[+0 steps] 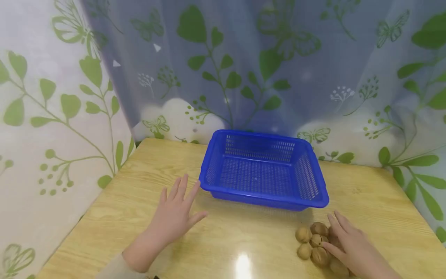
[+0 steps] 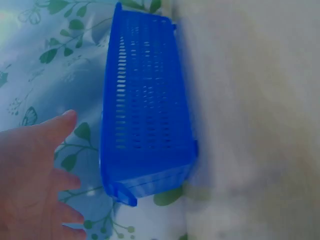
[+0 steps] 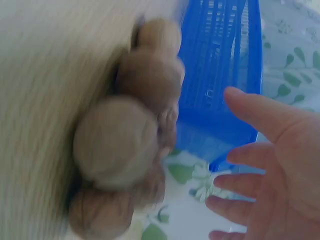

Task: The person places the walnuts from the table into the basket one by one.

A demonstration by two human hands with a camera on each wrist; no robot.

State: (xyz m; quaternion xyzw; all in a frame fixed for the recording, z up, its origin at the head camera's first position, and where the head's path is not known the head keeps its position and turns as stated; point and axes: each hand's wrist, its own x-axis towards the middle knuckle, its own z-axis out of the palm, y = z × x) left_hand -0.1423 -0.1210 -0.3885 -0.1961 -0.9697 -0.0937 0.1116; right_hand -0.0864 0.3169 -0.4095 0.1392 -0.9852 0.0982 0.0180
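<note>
A blue plastic basket [image 1: 256,199] with slotted walls stands on the table, and its inside shows bare. My left hand [image 1: 174,219] is spread beside the basket's near left corner and holds nothing; in the left wrist view the same hand [image 2: 30,185] is apart from the basket. Several walnuts [image 1: 319,256] lie bunched on the table at the front right. Over their right side hovers my right hand [image 1: 357,248], fingers extended, hiding some of them. In the right wrist view, a gap shows between the hand [image 3: 280,175] and the walnuts [image 3: 117,142].
The wooden table [image 1: 265,236] has a glossy bright spot near its front. Behind it hangs a curtain [image 1: 237,77] printed with leaves and butterflies, close to the basket's far side. Similar patterned cloth [image 1: 59,135] covers the left side.
</note>
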